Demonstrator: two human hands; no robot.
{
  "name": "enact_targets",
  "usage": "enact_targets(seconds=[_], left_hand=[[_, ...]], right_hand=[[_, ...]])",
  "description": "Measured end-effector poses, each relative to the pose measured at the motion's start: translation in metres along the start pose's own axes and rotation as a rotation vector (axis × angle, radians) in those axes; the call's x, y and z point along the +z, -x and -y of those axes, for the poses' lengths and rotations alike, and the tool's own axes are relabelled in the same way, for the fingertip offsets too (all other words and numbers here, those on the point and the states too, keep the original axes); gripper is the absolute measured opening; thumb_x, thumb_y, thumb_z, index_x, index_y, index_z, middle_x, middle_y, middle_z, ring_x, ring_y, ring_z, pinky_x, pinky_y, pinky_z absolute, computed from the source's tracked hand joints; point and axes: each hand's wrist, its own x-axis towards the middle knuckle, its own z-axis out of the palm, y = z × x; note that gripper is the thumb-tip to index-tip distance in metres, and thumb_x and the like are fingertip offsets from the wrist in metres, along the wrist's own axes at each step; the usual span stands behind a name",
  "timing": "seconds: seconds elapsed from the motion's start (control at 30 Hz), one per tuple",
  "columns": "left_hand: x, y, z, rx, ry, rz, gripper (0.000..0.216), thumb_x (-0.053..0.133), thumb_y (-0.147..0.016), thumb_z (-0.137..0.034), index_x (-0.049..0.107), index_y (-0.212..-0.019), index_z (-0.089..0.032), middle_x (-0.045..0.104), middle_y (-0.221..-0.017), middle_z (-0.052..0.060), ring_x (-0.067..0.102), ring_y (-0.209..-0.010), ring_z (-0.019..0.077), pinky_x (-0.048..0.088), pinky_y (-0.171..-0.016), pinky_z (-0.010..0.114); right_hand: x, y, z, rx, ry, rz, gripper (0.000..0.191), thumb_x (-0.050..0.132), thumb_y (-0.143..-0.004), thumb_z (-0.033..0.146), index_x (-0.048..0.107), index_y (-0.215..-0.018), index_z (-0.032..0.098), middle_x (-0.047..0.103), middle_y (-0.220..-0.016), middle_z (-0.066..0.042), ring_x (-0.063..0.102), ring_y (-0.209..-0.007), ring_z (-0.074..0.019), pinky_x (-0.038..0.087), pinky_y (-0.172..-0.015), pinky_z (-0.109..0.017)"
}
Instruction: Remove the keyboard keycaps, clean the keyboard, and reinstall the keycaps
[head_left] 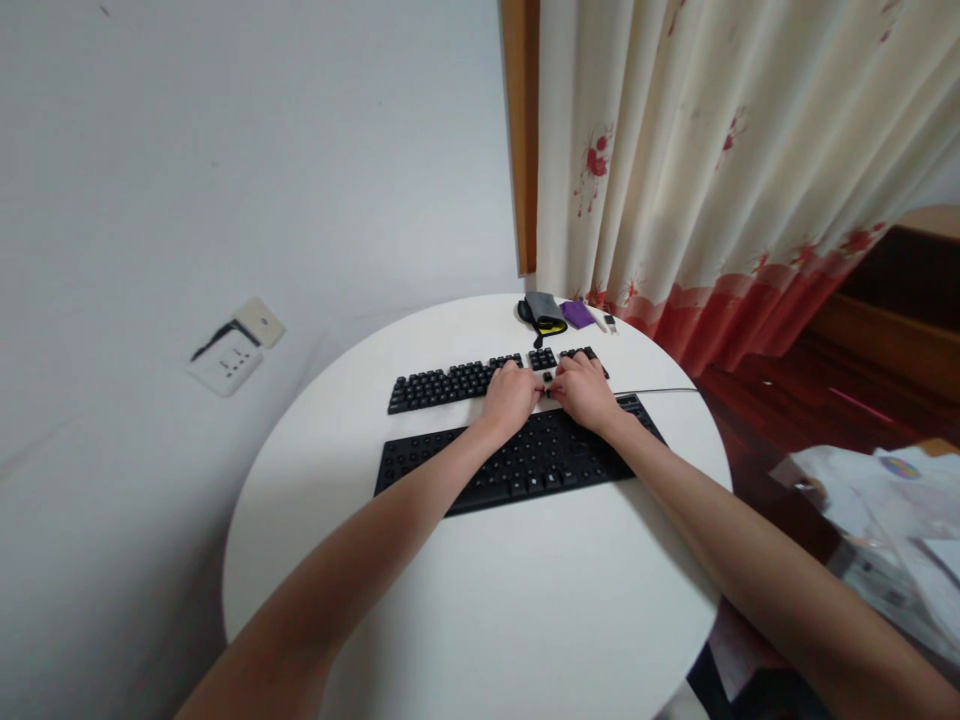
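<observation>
A black keyboard lies on the white table, most of its keycaps off and a few still along its near edge. Behind it, the loose black keycaps are laid out in rows and blocks, with a separate block of keycaps at the back. My left hand and my right hand meet over the keyboard's far edge. Their fingers pinch a small black piece between them, apparently a keycap. One single keycap sits just beyond the fingertips. Both forearms cover parts of the keyboard.
At the table's back edge lie a grey and black folded cloth or pouch, a purple cloth and small white and black items. A thin cable runs off to the right. Papers and plastic bags are piled at right.
</observation>
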Motion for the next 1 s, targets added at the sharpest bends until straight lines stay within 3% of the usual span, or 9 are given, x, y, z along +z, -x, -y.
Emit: enact_targets(seconds=[0.23,0.4,0.63,1.0], left_hand=[[0.001,0.006,0.006,-0.039,0.069,-0.061,0.014,0.067,-0.085,-0.020,0.080,-0.086,-0.024,0.074,-0.080,0.006,0.061,-0.088,0.0251,0.049,-0.083,0.039],[-0.012,0.040,-0.018,-0.017,0.288,-0.150,0.009,0.073,-0.082,-0.020,0.078,-0.089,-0.023,0.077,-0.092,0.001,0.061,-0.086,0.0220,0.049,-0.083,0.038],[-0.014,0.079,-0.063,0.077,0.573,-0.036,0.013,0.077,-0.080,-0.022,0.077,-0.093,-0.024,0.076,-0.092,-0.001,0.060,-0.087,0.0198,0.048,-0.084,0.036],[0.000,0.081,-0.065,0.151,0.576,-0.031,0.010,0.072,-0.084,-0.021,0.078,-0.090,-0.024,0.076,-0.094,-0.001,0.059,-0.089,0.0210,0.048,-0.084,0.037]], right_hand=[[0.002,0.002,-0.001,-0.075,-0.114,-0.012,0.009,0.068,-0.087,0.019,0.077,-0.085,0.022,0.075,-0.092,-0.007,0.052,-0.100,-0.0284,0.032,-0.082,-0.040],[0.002,0.004,0.000,-0.014,-0.147,-0.071,0.009,0.067,-0.088,0.020,0.076,-0.090,0.020,0.074,-0.096,-0.008,0.054,-0.099,-0.0273,0.035,-0.084,-0.039],[0.001,0.009,-0.006,0.104,-0.322,-0.273,0.012,0.065,-0.088,0.018,0.075,-0.095,0.018,0.072,-0.096,-0.007,0.056,-0.096,-0.0250,0.041,-0.087,-0.037],[0.004,0.011,-0.014,0.167,-0.387,-0.316,0.012,0.063,-0.088,0.020,0.074,-0.092,0.019,0.072,-0.094,-0.007,0.058,-0.094,-0.0253,0.043,-0.088,-0.039]])
